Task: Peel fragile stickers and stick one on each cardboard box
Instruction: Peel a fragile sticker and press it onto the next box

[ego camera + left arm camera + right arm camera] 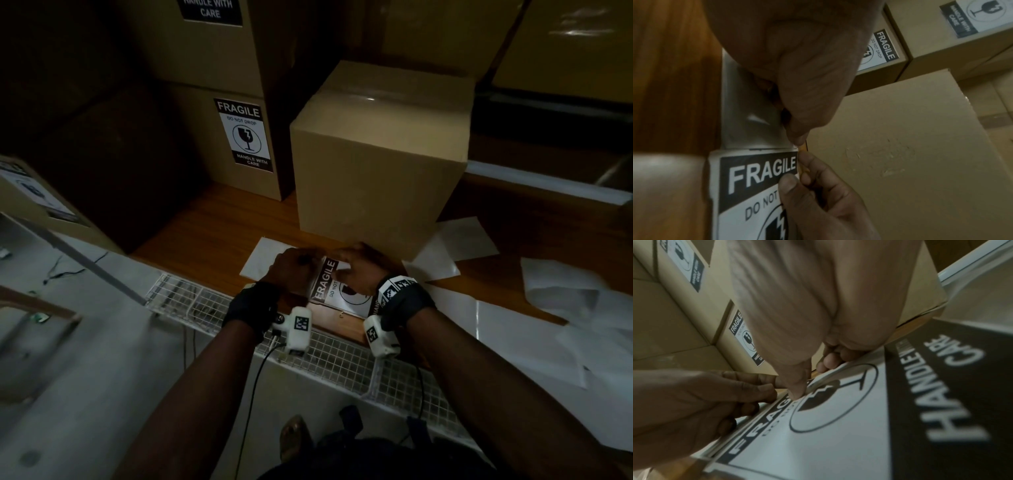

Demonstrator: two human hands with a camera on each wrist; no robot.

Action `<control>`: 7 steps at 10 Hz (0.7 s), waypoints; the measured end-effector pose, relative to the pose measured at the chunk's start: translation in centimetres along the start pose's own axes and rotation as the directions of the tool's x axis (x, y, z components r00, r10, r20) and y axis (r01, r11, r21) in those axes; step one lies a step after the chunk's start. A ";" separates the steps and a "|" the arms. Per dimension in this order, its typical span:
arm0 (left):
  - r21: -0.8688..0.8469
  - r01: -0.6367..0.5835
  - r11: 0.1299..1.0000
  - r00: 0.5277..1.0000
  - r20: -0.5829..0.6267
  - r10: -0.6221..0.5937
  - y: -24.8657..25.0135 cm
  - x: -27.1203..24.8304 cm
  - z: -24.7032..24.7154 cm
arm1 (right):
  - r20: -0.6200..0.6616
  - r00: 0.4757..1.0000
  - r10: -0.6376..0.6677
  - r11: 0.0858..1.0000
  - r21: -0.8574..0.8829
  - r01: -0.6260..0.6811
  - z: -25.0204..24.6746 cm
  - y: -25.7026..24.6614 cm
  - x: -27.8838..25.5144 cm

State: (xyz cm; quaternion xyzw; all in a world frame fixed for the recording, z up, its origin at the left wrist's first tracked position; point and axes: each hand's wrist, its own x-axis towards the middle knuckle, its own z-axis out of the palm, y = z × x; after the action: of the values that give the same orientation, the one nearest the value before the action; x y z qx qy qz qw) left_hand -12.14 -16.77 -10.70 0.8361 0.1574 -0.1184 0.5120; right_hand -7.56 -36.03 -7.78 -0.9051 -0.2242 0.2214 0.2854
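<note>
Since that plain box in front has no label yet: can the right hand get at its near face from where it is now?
Probably yes. The right hand works a corner of the fragile sticker just in front of the plain box, and nothing stands between them; the near face is bare. The left hand is beside it, not in the way.

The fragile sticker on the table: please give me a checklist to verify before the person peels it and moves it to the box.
1. Both hands at the fragile sticker corner, left hand and right hand: ok.
2. Corner lifted from the backing: cannot tell.
3. Plain box close behind the hands: ok.
4. Its front face bare, no label: ok.
5. Box on the left already labelled: ok.
6. Print unwrinkled: cannot tell.
</note>
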 end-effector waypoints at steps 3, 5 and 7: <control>0.056 -0.050 0.997 0.995 0.090 0.045 1.9 -1.5 -0.6 | 0.013 1.000 0.022 0.996 -0.089 -0.020 0.3 0.3 0.7; -0.046 -0.087 0.995 0.993 0.081 0.090 1.7 -1.7 -0.4 | 0.019 1.000 0.011 0.997 -0.083 -0.009 0.6 0.5 1.1; -0.093 -0.129 0.987 0.991 0.029 0.132 1.6 -1.9 -0.6 | 0.042 0.999 -0.007 0.992 -0.125 0.012 -0.3 -0.2 0.7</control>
State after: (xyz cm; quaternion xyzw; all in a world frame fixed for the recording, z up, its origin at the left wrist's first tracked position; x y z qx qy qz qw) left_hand -13.28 -17.16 -8.42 0.8183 0.0985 -0.0917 0.5588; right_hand -6.90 -35.67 -7.61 -0.9153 -0.2480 0.2244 0.2243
